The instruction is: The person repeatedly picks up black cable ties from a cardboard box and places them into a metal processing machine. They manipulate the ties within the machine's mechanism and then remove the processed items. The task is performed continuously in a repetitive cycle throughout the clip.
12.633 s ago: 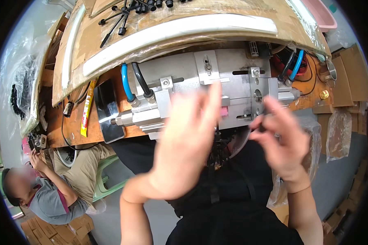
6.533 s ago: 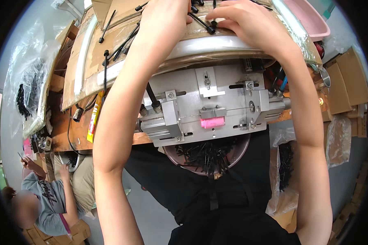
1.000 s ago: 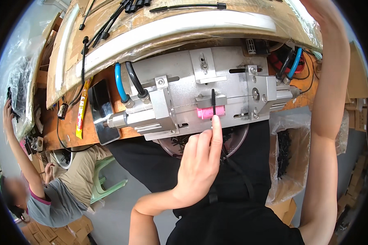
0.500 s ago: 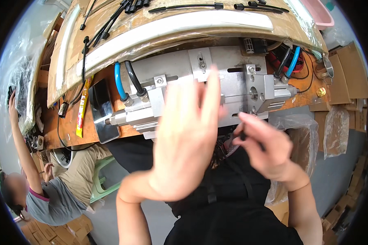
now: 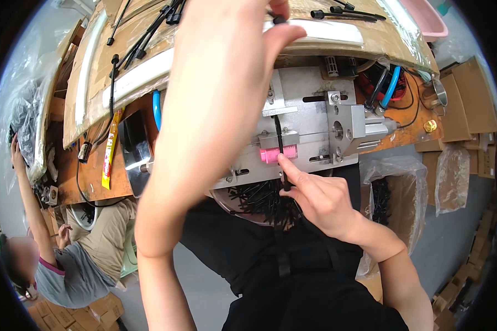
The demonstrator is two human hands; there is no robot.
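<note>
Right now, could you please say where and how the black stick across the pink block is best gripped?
Probably pinch the black stick by its thicker near end, from the right, where the right hand is: that end juts past the metal plate, while the thin part crosses the pink block.

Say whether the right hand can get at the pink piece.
Probably yes: the right hand has its index fingertip at the near edge of the pink piece, though a black brush lies across it.
</note>
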